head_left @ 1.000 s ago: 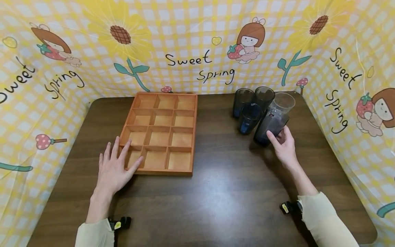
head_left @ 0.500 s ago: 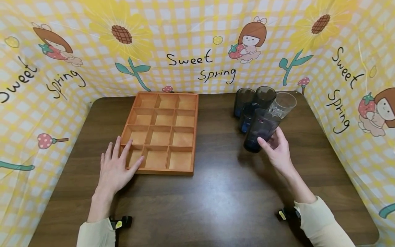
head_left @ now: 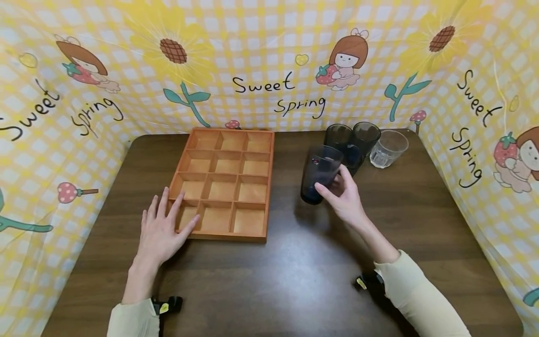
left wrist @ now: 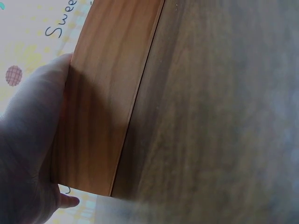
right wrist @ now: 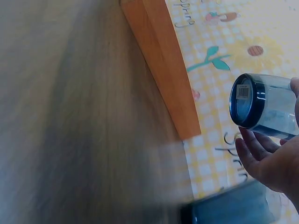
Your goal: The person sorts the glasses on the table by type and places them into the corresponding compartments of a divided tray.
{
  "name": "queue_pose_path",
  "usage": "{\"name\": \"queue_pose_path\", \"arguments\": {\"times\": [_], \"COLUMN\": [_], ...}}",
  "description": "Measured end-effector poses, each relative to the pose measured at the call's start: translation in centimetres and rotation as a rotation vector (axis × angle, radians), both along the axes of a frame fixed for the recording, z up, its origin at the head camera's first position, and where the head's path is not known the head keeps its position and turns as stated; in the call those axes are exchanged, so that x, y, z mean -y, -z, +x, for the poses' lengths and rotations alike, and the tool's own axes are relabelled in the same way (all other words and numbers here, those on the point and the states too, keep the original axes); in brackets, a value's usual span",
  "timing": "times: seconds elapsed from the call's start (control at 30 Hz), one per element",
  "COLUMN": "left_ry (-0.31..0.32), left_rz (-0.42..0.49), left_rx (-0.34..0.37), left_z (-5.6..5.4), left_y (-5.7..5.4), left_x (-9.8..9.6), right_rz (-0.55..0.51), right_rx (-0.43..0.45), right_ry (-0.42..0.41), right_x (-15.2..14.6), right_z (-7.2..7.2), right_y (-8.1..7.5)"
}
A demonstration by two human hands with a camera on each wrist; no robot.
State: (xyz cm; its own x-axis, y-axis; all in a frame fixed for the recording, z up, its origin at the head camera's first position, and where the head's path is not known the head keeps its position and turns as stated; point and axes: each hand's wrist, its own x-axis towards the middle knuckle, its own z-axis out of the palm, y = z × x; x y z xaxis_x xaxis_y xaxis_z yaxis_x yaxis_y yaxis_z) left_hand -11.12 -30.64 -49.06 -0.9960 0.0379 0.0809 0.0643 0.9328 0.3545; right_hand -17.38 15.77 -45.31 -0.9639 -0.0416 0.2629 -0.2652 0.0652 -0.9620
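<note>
My right hand [head_left: 347, 201] grips a tall dark blue-grey drinking glass [head_left: 320, 175] around its lower side, fingers behind it and thumb in front. The glass tilts slightly and is raised off the table; its base with a barcode label shows in the right wrist view, where the same glass [right wrist: 275, 102] lies across the fingers. To the left is a wooden compartment box [head_left: 223, 238], divided into a grid of small cells. My left hand [head_left: 157, 238] rests with spread fingers on its near left corner. In the left wrist view the box's side wall [left wrist: 103, 116] is beside the thumb.
Behind the held glass, several dark glasses [head_left: 366, 133] stand close together near the back edge, partly hidden by it. A clear glass [head_left: 387, 150] stands to their right. A yellow checked cloth [head_left: 261, 47] hangs around the back and sides of the brown table [head_left: 273, 285].
My right hand has carried the dark glass left, away from the other glasses and toward the box, uncovering the clear glass. My left hand has stayed on the box corner.
</note>
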Motion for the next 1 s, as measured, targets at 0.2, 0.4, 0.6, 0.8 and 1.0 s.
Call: {"name": "queue_pose_path", "arguments": {"times": [0.2, 0.4, 0.6, 0.8, 1.0], "left_ry": [0.002, -0.001, -0.004, -0.009, -0.006], "left_rz": [0.005, 0.001, -0.002, -0.006, -0.004], "left_rx": [-0.009, -0.017, -0.03, -0.034, -0.033], "left_z": [0.0, 0.1, 0.2, 0.2, 0.1], "left_y": [0.1, 0.1, 0.0, 0.0, 0.2], "left_x": [0.1, 0.1, 0.2, 0.3, 0.2], "right_rz": [0.03, 0.05, 0.018, 0.008, -0.001], "right_rx": [0.027, 0.063, 0.05, 0.053, 0.094], "right_ry": [-0.043, -0.044, -0.027, 0.011, 0.024], "right_x": [2.4, 4.4, 6.6, 8.6, 9.9], "right_z": [-2.4, -4.8, -7.3, -9.6, -11.7], "right_y": [0.1, 0.3, 0.7, 0.6, 0.5]}}
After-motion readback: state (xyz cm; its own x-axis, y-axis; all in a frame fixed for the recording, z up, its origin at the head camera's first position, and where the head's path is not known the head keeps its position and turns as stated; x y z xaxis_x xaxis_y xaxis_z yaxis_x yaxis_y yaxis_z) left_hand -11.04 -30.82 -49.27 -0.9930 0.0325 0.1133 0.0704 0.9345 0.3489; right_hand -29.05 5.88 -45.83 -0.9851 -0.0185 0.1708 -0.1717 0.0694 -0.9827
